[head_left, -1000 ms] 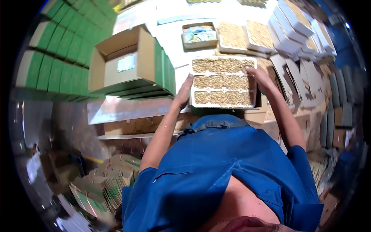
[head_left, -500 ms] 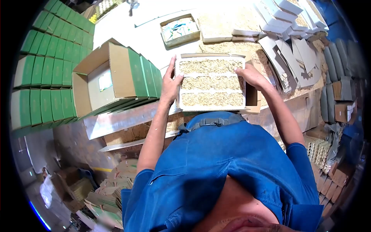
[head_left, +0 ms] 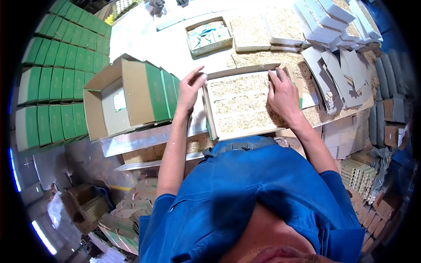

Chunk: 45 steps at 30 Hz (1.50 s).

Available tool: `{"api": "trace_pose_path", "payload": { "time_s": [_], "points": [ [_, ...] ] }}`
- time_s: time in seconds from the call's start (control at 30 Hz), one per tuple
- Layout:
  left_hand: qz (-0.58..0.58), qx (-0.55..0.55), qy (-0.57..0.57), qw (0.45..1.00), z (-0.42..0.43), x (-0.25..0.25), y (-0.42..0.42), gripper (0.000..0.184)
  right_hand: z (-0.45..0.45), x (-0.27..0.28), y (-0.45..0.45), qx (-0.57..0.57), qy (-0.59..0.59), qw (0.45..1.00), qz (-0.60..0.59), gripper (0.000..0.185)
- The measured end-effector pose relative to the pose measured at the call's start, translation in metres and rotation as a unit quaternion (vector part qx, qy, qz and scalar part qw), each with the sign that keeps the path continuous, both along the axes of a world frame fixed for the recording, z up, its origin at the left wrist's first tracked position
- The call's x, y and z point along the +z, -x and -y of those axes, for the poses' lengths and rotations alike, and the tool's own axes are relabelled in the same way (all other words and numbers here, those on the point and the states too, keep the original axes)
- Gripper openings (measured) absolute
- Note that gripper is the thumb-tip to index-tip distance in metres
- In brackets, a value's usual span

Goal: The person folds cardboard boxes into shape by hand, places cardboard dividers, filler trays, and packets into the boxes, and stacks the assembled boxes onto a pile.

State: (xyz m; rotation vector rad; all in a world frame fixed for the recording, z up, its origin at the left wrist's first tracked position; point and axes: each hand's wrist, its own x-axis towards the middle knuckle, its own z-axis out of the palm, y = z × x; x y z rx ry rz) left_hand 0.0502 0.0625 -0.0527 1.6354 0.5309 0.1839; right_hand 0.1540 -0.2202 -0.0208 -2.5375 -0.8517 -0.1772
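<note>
A white tray filled with three rows of tan shavings or grain sits inside an open cardboard box at my waist. My left hand is at the box's left rim, fingers apart and holding nothing. Over the tray's right end lies my right hand, fingers spread, its fingertips near the upper right corner of the box. Left of my left hand, an empty cardboard box with green sides lies tipped with its opening toward the left.
Green boxes are stacked at the left. Beyond the tray stands a small box of packets, with filled white trays beside it. Cardboard pieces lie at the right, near stacked white trays.
The white tray has gone down into the cardboard box. My left hand has come off the tray, and my right hand has turned and spread over its right end.
</note>
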Motion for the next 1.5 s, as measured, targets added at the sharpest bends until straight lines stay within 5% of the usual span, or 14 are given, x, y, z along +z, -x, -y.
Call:
{"api": "trace_pose_path", "payload": {
  "time_s": [0.03,0.1,0.23,0.43,0.57,0.7,1.0,1.23,1.5],
  "points": [
    [0.015,0.026,0.062,0.998,-0.011,-0.002,-0.010,0.045,-0.001,0.007,-0.001,0.000,-0.001,1.000,-0.002,0.026],
    [0.047,0.051,-0.059,0.996,-0.038,-0.027,-0.040,0.035,-0.002,0.021,-0.003,0.056,-0.018,0.991,0.118,0.018],
    [0.007,0.098,-0.229,0.968,-0.088,-0.085,-0.124,0.039,0.015,0.013,-0.050,-0.010,-0.068,0.988,0.141,0.019],
    [-0.121,0.143,-0.339,0.922,-0.108,-0.135,-0.215,0.044,0.150,-0.053,-0.166,-0.271,0.217,0.930,0.120,0.065],
    [-0.210,0.114,-0.386,0.891,-0.119,-0.146,-0.227,0.036,0.271,-0.124,-0.202,-0.353,0.223,0.907,-0.050,0.080],
    [-0.229,0.075,-0.414,0.878,-0.130,-0.151,-0.231,0.028,0.315,-0.160,-0.210,-0.262,0.134,0.955,-0.039,0.077],
    [-0.245,0.084,-0.426,0.867,-0.144,-0.156,-0.233,0.021,0.248,-0.108,-0.189,-0.195,0.105,0.975,0.030,0.049],
    [-0.210,0.167,-0.351,0.897,-0.144,-0.151,-0.227,0.021,0.231,-0.092,-0.201,-0.213,0.062,0.971,0.092,0.028],
    [-0.169,0.168,-0.274,0.932,-0.163,-0.174,-0.215,0.018,0.197,-0.089,-0.197,-0.200,0.041,0.977,0.066,0.027]
  ]
}}
